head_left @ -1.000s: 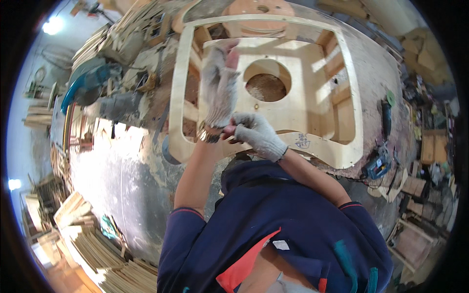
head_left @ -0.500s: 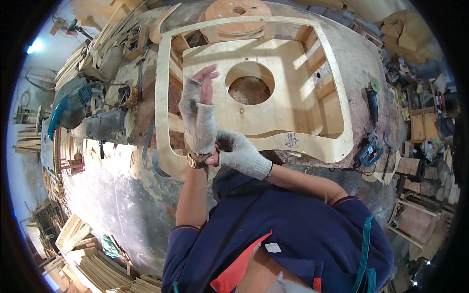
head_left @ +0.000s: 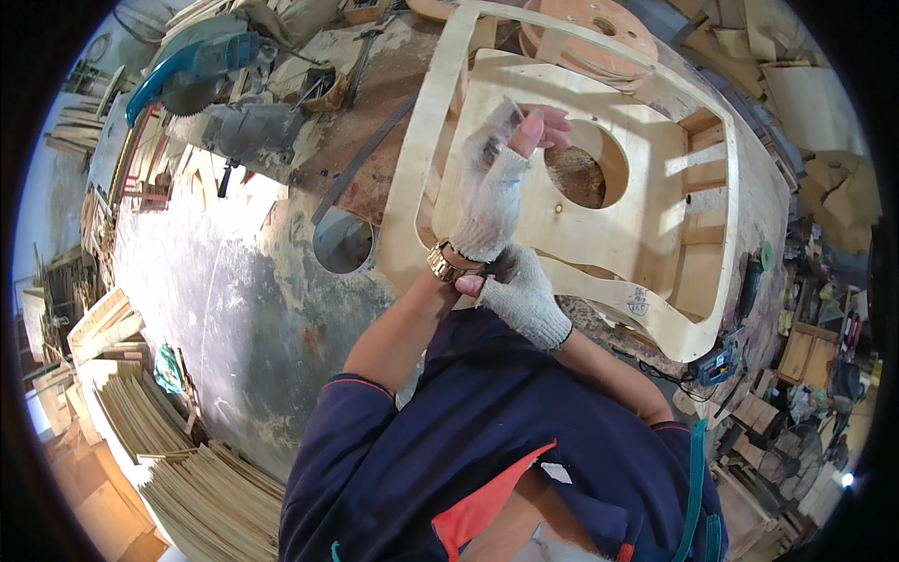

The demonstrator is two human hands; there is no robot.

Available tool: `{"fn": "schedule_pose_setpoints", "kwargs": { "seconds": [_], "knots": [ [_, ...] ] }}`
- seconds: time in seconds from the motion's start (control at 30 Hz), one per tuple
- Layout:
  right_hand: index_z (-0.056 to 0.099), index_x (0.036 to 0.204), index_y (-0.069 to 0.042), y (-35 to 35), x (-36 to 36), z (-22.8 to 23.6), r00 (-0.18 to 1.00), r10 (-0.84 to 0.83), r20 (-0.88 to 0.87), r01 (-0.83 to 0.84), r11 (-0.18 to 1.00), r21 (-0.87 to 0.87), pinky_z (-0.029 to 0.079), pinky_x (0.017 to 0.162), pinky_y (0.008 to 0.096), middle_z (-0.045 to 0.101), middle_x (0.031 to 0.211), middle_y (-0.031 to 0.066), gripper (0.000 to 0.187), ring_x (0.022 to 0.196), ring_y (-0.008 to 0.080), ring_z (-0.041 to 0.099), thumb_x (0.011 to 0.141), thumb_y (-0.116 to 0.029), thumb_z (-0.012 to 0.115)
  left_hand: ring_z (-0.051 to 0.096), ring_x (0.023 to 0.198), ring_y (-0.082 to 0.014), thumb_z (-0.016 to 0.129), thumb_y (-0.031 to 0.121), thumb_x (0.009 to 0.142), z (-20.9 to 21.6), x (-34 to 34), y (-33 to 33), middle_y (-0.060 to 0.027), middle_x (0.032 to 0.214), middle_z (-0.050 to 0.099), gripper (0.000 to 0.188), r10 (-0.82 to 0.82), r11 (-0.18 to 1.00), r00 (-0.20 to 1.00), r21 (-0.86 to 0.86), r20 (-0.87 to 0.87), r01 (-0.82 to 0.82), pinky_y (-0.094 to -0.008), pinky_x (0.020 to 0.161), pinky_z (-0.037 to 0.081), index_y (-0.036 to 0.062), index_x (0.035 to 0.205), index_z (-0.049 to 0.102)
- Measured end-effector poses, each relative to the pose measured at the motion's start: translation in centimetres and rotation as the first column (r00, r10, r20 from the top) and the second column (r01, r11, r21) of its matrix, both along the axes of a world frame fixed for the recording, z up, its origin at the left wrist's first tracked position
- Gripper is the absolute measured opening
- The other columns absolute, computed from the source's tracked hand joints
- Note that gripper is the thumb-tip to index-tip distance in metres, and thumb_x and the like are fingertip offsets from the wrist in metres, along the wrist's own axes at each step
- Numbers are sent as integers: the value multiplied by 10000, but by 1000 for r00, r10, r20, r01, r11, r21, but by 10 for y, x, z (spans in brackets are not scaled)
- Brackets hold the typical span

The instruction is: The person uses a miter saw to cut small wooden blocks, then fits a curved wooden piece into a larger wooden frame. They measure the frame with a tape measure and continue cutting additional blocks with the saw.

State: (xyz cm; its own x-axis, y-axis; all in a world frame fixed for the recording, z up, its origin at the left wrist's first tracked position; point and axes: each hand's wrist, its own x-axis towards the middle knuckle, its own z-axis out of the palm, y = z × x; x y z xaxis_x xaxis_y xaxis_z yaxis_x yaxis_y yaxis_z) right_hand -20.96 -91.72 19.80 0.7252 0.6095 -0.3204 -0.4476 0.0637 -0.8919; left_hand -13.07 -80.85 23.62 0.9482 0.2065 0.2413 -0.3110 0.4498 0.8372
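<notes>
At 9 o'clock from the hands, stacks of thin wood sheets (head_left: 178,468) lie on the grey floor (head_left: 215,300), which is open between the stacks and the bench. At 11 o'clock a blue mitre saw (head_left: 201,70) stands on the bench, and a round hole (head_left: 343,242) is cut in the bench top just beside the frame.

In the middle, the left hand (head_left: 492,187) is raised with fingers together and half bent, holding nothing. It wears a white knitted glove (head_left: 487,211) (the fingertips are bare), and a gold watch (head_left: 442,263) sits at its wrist. The right hand (head_left: 515,290), also in a white glove, pinches the cuff of the left glove at 6 o'clock from the left hand, fingers narrow.

Behind both hands lies a pale plywood frame (head_left: 646,225) with curved rim, a round opening and small compartments. Its near edge is just beside the right hand.

At 3 o'clock, a power tool (head_left: 716,361) lies at the bench edge, near the frame corner.
</notes>
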Motion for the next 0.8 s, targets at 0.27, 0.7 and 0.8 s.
{"fn": "schedule_pose_setpoints", "kwargs": {
  "seconds": [0.27, 0.7, 0.8],
  "knots": [
    [599, 1377, 29, -25, 17, -17, 948, -230, 222, 277, 938, -210, 557, 831, 291, 685, 1148, 96, 525, 972, 147, 662, 904, -80, 798, 686, 1091, -334, 709, 438, 968, -131, 15, 224, -215, 1194, 701, 509, 718, 314, 693, 861, 60, -399, -473, 967, 535, 22, 1257, 661],
    [668, 1242, 61, -32, 12, -36, 888, -224, 401, 344, 903, -258, 552, 800, 275, 719, 940, 66, 353, 870, 106, 665, 967, -145, 748, 718, 891, -421, 698, 415, 953, -260, -99, 328, -189, 959, 739, 432, 647, -156, 748, 935, -146, 318, -511, 751, 545, 122, 1266, 640],
    [665, 1245, 53, -38, 11, -31, 895, -268, 356, 361, 905, -226, 548, 798, 272, 712, 942, 51, 345, 865, 103, 662, 988, -167, 730, 689, 824, -418, 719, 443, 963, -191, -99, 305, -198, 911, 716, 402, 742, -3, 649, 967, -168, 253, -502, 695, 515, 58, 1078, 696]
  ]
}}
